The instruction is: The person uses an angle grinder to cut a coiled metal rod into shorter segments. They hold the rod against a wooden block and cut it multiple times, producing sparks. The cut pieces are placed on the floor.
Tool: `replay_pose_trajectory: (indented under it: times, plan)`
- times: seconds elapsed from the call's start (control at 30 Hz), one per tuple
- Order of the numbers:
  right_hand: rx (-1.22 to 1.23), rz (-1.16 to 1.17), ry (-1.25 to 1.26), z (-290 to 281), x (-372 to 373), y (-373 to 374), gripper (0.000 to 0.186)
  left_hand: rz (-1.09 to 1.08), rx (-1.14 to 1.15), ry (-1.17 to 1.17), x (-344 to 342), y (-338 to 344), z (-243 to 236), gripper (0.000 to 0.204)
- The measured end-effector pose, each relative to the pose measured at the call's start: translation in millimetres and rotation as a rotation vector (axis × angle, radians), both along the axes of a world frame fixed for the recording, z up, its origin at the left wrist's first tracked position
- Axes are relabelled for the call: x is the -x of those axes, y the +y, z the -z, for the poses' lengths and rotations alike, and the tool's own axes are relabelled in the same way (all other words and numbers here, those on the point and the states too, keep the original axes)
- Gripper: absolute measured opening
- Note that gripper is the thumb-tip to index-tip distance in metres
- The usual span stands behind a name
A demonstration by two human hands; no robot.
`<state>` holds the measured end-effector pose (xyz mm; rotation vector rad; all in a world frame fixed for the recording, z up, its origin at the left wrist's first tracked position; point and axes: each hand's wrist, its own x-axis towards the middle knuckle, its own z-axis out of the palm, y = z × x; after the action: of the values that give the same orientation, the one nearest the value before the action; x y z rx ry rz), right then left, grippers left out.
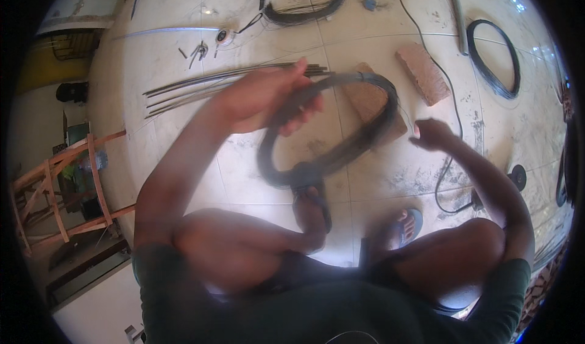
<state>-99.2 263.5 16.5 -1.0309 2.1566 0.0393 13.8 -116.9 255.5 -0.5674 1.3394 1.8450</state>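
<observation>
My left hand (274,100) is curled on a coil of dark wire (379,125), blurred by motion, which is tilted up above the floor in front of me. The coil's lower side hangs over my left sandaled foot (312,210). At the coil's right, my right hand (431,135) is closed, thumb near fingertips, on a thin loose wire strand (407,120). Behind the coil lies a reddish brick (359,93), partly hidden, and beside that a second brick (422,74).
Several steel rods (183,88), a tape measure (224,37) and small metal pieces (198,53) lie on the tiled floor (237,173). Two more wire coils (519,63), a grey pipe (457,21) and a black cable (451,161) are around. A wooden ladder-like frame (58,164) stands left.
</observation>
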Motion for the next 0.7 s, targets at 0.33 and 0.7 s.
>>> replay_pose_trajectory:
  times: [0.33, 0.7]
  plan:
    - [0.123, -0.08, -0.392, 7.4, 70.1, 2.5, 0.014, -0.026, 0.335, 0.099, 5.8, -1.7, 43.1, 0.059]
    - [0.867, 0.335, 0.496, -35.1, 292.4, 32.0, 0.044, 0.166, 0.471, 0.341, -6.1, -31.1, 75.0, 0.043]
